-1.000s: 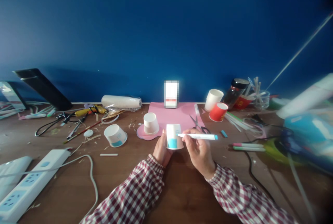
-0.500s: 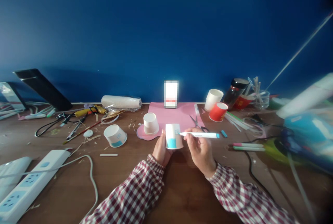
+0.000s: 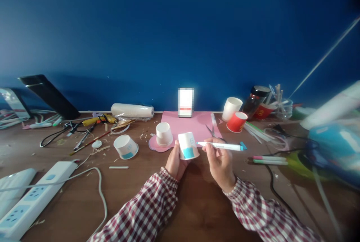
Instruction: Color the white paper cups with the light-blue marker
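Note:
My left hand (image 3: 174,163) grips an upside-down white paper cup (image 3: 188,145) with a blue painted patch, tilted a little to the right. My right hand (image 3: 220,161) pinches a white marker with a blue end (image 3: 222,146), held level, its tip just right of the cup's side. Behind them lies a pink paper sheet (image 3: 197,124). Another upturned white cup (image 3: 164,134) stands on a pink cut-out shape (image 3: 157,145). A further white cup with blue (image 3: 125,147) lies on its side to the left.
Scissors (image 3: 211,130), a red cup (image 3: 237,121) and a white cup (image 3: 231,108) sit at the right, with markers (image 3: 270,160) and a jar (image 3: 255,101). Power strips (image 3: 26,196) and cables (image 3: 99,189) fill the left. A glue gun (image 3: 95,120) and a paper roll (image 3: 132,110) lie near the blue wall.
The cup has tipped to the right in my left hand. My right hand and the marker have shifted slightly right, the tip moving off the cup's side.

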A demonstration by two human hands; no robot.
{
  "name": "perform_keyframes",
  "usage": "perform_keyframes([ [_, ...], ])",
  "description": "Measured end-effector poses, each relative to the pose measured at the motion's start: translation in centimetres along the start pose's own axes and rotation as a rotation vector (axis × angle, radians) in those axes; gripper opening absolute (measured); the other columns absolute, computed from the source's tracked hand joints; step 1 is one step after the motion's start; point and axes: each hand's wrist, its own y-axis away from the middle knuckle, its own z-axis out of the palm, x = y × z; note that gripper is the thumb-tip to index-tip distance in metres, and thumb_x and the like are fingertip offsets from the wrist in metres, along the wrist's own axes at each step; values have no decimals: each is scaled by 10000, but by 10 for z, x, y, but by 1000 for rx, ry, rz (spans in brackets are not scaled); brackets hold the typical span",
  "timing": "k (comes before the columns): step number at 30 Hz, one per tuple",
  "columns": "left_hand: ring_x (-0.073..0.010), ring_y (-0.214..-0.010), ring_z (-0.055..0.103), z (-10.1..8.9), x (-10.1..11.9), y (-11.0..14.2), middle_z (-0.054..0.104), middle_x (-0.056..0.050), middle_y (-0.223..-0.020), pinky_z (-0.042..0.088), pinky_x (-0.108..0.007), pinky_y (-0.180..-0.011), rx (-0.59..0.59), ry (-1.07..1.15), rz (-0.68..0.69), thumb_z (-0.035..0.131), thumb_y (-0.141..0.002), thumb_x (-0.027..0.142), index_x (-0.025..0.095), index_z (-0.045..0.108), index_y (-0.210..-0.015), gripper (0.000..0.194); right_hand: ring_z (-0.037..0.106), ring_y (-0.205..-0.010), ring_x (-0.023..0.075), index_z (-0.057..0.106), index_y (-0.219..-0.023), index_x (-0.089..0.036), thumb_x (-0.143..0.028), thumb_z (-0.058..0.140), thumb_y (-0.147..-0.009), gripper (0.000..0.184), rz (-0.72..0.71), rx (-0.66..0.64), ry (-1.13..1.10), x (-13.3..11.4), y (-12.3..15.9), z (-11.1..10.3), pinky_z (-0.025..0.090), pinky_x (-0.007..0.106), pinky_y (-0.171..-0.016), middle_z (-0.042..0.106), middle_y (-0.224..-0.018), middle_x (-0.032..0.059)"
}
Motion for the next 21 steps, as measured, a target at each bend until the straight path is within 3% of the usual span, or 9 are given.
perform_keyframes([
  [8,-249,-838,676,-1,2,2,704,-175,-1015,561,-358,-678,71,-71,-65,424,-932,600,94,640,-1129,585,650,-739,156,616,-983,-200,-287,527,-988,125,18,1,21,1,0,0,569,269,-667,648,-835,38],
  [16,-237,-891,650,10,3,3,698,-123,-982,541,-395,-840,-45,44,14,523,-921,503,113,652,-1052,431,648,-738,146,589,-1043,-224,-292,511,-1000,112,40,25,-70,0,5,6,565,264,-669,625,-840,16],
  [21,-254,-967,656,8,1,4,710,-129,-1007,495,-406,-944,-128,61,42,523,-923,481,95,666,-1057,432,663,-835,167,568,-1050,-222,-296,454,-1021,140,8,42,-76,-8,11,13,577,319,-790,631,-894,35],
])
